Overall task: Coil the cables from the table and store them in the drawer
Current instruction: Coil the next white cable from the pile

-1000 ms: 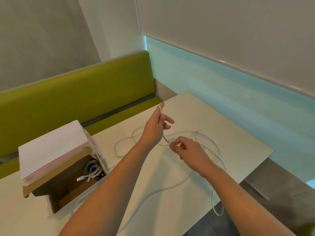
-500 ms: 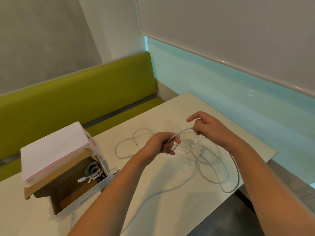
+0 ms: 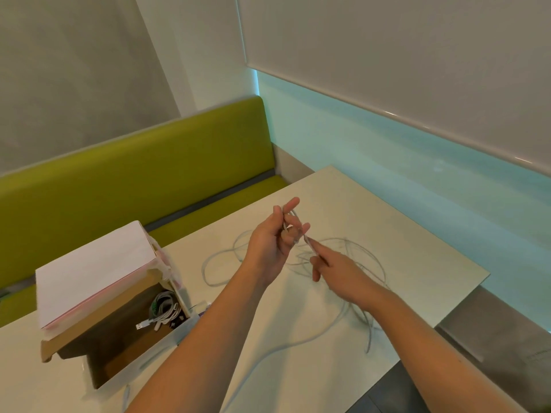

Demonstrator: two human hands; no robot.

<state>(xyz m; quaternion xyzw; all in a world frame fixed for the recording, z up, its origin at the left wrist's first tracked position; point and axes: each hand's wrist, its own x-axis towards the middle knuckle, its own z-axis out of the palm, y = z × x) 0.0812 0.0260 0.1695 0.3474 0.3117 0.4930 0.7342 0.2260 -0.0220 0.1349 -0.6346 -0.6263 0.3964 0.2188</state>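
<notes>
Now winding again beside the drawer (image 3: 125, 350): left hand (image 3: 269, 242) gripping gathered white cable (image 3: 301, 342) loops, right hand (image 3: 334, 271) back, pinching the strand; coiling barely begun.

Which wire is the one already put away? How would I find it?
Start at the white-topped box on the left of the pale table. Below its lid, the open brown drawer holds a small bundled cable. Unlike the long loose cable sprawled across the table, it is wound tight, with a USB plug sticking out.
</notes>
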